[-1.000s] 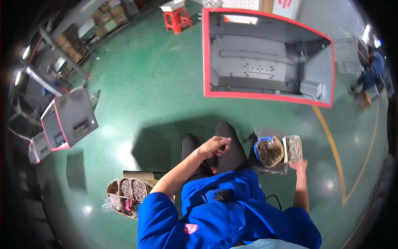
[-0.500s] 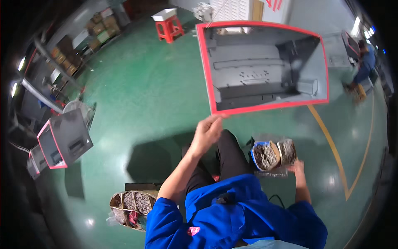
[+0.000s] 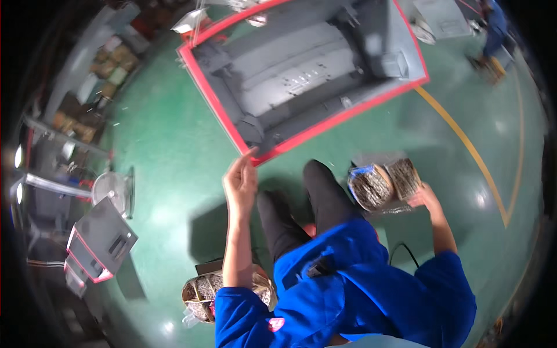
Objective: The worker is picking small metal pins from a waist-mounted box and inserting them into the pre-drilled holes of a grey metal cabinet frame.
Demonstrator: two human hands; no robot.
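A large grey metal housing [image 3: 290, 64] with red edging hangs in front of me, its hollow side facing me and rows of small holes in its inner wall. My left hand [image 3: 241, 182] has its fingers closed at the near left corner of the red edge. To my right, my right hand [image 3: 426, 198] reaches to the side of a two-part container [image 3: 371, 188] full of small metal parts, probably screws. Its fingers are stretched out against the right compartment [image 3: 402, 175], and nothing shows in them.
By my left elbow stands a divided basket [image 3: 200, 296] of small metal parts, partly covered by my arm. Another grey housing [image 3: 104, 240] with red edging is at left, near a round fan [image 3: 110, 191]. A person [image 3: 496, 32] works at far right. Yellow lines [image 3: 458, 130] mark the green floor.
The housing has swung left and tilted, coming nearer to me, and my left hand has moved left with its corner. My right hand has shifted up along the container's side. The view has turned.
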